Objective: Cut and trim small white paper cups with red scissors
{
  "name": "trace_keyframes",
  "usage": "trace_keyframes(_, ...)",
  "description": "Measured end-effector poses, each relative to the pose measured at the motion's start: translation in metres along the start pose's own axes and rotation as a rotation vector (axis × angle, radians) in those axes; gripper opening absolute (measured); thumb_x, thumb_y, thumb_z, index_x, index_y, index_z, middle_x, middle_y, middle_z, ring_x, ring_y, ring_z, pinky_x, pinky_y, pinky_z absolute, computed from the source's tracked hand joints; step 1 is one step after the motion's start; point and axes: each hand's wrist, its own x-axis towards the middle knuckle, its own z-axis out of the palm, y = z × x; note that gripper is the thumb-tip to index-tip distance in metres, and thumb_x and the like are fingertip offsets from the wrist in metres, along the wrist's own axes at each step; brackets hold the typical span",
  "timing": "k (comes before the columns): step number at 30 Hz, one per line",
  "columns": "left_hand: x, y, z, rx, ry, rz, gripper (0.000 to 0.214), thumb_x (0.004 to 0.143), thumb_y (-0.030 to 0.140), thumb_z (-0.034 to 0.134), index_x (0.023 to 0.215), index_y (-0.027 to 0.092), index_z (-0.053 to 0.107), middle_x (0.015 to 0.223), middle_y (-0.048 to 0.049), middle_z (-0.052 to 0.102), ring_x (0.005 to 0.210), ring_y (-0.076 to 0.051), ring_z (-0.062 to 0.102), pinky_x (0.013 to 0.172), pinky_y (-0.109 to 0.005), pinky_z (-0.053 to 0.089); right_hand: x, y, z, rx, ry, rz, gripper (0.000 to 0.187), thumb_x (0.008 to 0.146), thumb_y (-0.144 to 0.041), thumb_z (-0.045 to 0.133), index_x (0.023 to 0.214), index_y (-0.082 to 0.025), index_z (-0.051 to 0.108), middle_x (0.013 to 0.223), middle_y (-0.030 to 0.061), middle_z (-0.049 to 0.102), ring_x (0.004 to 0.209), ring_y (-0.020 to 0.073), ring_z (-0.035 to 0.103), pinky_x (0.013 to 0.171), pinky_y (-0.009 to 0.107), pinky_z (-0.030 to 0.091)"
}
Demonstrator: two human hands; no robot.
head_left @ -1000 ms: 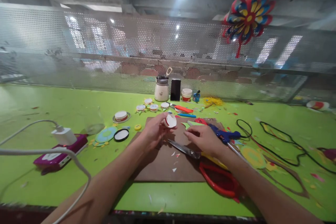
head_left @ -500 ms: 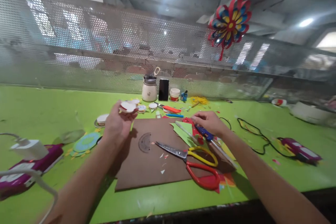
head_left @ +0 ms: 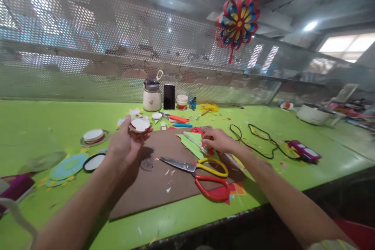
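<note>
My left hand [head_left: 126, 146] is closed on a white round disc with a trace of red at its rim [head_left: 140, 124], held above the left edge of a brown board [head_left: 140, 195]. My right hand [head_left: 219, 140] is over the board's right side, fingers curled down at small red pieces beside a green paper sheet [head_left: 190, 145]. What those fingertips grip, if anything, is hidden. Below the hand lie large scissors with one yellow and one red handle [head_left: 211, 193], blades pointing left. A clear protractor [head_left: 147, 159] lies near my left wrist.
At the back stand a white bottle [head_left: 152, 97], a dark phone [head_left: 169, 97] and a white-and-red tub [head_left: 182, 101]. An orange-handled cutter [head_left: 178, 118] and a blue pen [head_left: 182, 125] lie before them. A black cord [head_left: 259, 140] runs right to a purple box [head_left: 303, 151].
The view has swung right, so things sit further left in it. My right hand has moved closer over the red pieces and green paper; the blue handle beneath it no longer shows. The left still holds the disc.
</note>
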Motion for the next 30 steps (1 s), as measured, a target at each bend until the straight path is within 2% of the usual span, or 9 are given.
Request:
trace_keyframes(7, -0.003, -0.008, -0.001, 0.066, -0.067, -0.058, 0.022, 0.091, 0.036, 0.057, 0.093, 0.016, 0.064, 0.073, -0.0062, 0.072, 0.064, -0.017, 0.067, 0.054, -0.024, 0.052, 0.003, -0.008, 0.021, -0.226, 0.014, 0.02, 0.023, 0.095, -0.034, 0.06, 0.11, -0.016, 0.065, 0.119, 0.0084, 0.064, 0.108, 0.0237, 0.061, 0.094, 0.047, 0.05)
trace_keyframes(13, -0.004, -0.019, -0.004, 0.143, -0.129, -0.106, 0.024, 0.087, 0.04, 0.063, 0.091, 0.016, 0.065, 0.076, -0.0067, 0.074, 0.066, -0.018, 0.068, 0.055, -0.025, 0.054, 0.009, -0.015, 0.037, -0.301, -0.019, 0.085, 0.027, 0.095, -0.035, 0.061, 0.114, -0.015, 0.063, 0.117, 0.0087, 0.064, 0.102, 0.0225, 0.064, 0.089, 0.044, 0.053)
trace_keyframes(19, -0.003, -0.02, -0.005, 0.189, -0.15, -0.1, 0.026, 0.089, 0.04, 0.06, 0.094, 0.015, 0.064, 0.08, -0.0088, 0.073, 0.067, -0.018, 0.07, 0.057, -0.026, 0.056, 0.011, -0.014, 0.044, -0.271, -0.023, 0.156, 0.026, 0.096, -0.034, 0.06, 0.112, -0.015, 0.063, 0.111, 0.0078, 0.066, 0.096, 0.0208, 0.065, 0.084, 0.042, 0.055)
trace_keyframes(26, -0.003, -0.02, -0.006, 0.187, -0.164, -0.109, 0.028, 0.084, 0.042, 0.067, 0.09, 0.015, 0.066, 0.079, -0.0103, 0.073, 0.066, -0.019, 0.07, 0.057, -0.026, 0.058, 0.011, -0.01, 0.038, -0.165, 0.007, 0.177, 0.023, 0.096, -0.034, 0.059, 0.11, -0.016, 0.064, 0.11, 0.0068, 0.066, 0.095, 0.02, 0.065, 0.084, 0.041, 0.055)
trace_keyframes(30, -0.003, -0.02, -0.005, 0.191, -0.157, -0.109, 0.022, 0.086, 0.038, 0.064, 0.091, 0.017, 0.064, 0.077, -0.0084, 0.072, 0.063, -0.018, 0.069, 0.056, -0.026, 0.058, 0.012, -0.008, 0.037, -0.092, 0.029, 0.184, 0.023, 0.096, -0.034, 0.06, 0.11, -0.016, 0.064, 0.111, 0.007, 0.066, 0.097, 0.0206, 0.065, 0.085, 0.042, 0.054)
